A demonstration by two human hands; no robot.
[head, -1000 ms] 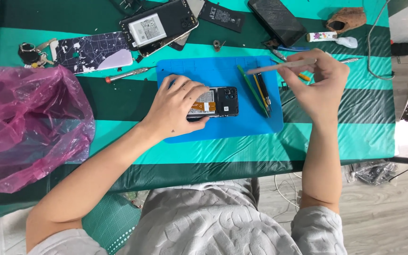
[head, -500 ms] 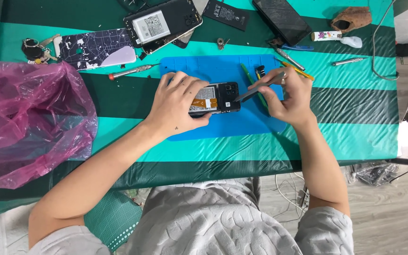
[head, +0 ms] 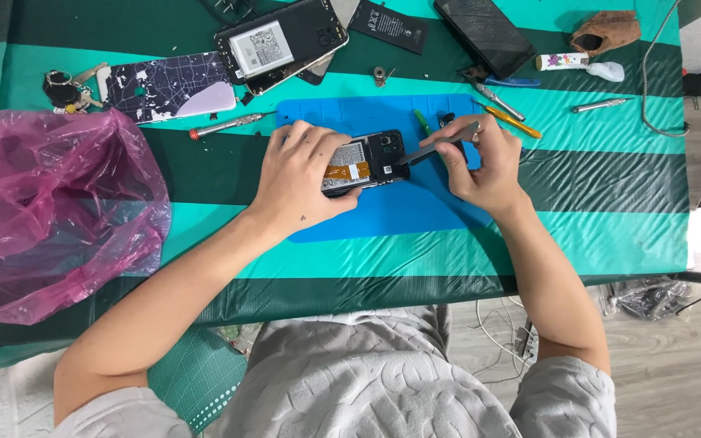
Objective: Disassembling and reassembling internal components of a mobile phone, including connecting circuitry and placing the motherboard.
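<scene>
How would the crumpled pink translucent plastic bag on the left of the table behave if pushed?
The crumpled pink translucent plastic bag would probably be floppy: its film is creased and slumped. It likely weighs little for its bulk, since dark stripes of the green striped table cover show through. It would probably cave or slide, not roll.

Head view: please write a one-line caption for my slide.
Left hand steadies an opened phone on a blue mat while the right hand applies a grey tool.
</scene>
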